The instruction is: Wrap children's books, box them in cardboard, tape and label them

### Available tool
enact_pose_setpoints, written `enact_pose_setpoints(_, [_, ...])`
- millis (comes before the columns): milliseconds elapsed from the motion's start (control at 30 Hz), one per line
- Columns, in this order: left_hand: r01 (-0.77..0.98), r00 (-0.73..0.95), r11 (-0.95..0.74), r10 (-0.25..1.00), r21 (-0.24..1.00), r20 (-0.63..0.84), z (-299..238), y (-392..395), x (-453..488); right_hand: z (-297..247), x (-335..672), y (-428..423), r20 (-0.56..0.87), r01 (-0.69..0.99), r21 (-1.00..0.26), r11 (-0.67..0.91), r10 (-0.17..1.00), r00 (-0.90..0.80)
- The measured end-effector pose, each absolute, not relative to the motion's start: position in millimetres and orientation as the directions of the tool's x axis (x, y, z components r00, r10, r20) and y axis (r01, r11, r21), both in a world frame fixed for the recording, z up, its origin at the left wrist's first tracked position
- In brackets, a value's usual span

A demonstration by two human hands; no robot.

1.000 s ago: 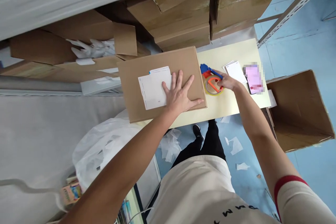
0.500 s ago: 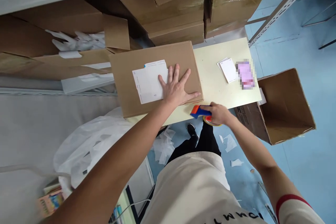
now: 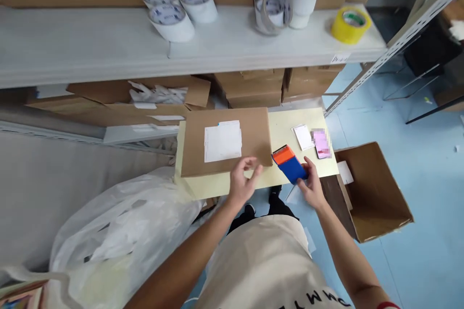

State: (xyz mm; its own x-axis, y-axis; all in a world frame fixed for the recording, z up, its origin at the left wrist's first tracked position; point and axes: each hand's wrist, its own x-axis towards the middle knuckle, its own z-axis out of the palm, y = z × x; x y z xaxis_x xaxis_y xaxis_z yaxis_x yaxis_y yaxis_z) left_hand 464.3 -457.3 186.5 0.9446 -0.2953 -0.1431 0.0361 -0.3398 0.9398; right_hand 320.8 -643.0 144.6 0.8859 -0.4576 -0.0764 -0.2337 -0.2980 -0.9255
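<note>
A flat brown cardboard box with a white label lies on a small pale yellow table. My right hand grips a blue and orange tape dispenser, held at the box's near right corner. My left hand hovers over the box's front edge, off the box, fingers loosely curled with nothing in them.
White cards and a pink item lie on the table's right end. An open cardboard box stands on the blue floor at right. A big plastic bag sits at left. Tape rolls and a yellow roll rest on the shelf above.
My right hand picked the tape dispenser off the table and brought it to the box's near right corner. My left hand lifted off the box top. The view tilted up.
</note>
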Motion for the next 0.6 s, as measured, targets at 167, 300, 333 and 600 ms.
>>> enact_pose_setpoints(167, [0.440,0.834,-0.003,-0.369,0.898,-0.410,203.4,-498.3,441.6,151.1,357.9,-620.1,0.100,-0.174,-0.864,-0.472,-0.501,0.860])
enact_pose_setpoints(300, [0.532,0.825,0.163,-0.320,0.831,-0.465,215.6,-515.5,453.1,160.1,374.6,-614.1,0.200,-0.059,-0.763,-0.644,-0.322,0.925])
enact_pose_setpoints(333, [0.521,0.838,0.178,-0.293,0.835,-0.460,217.8,-516.2,457.1,163.1,377.1,-615.9,0.219,-0.010,-0.739,-0.674,-0.254,0.942])
enact_pose_setpoints(600, [0.313,0.942,0.246,-0.202,0.918,-0.267,234.1,-508.3,507.6,197.2,401.8,-666.4,0.484,0.286,-0.569,-0.771,-0.032,0.875])
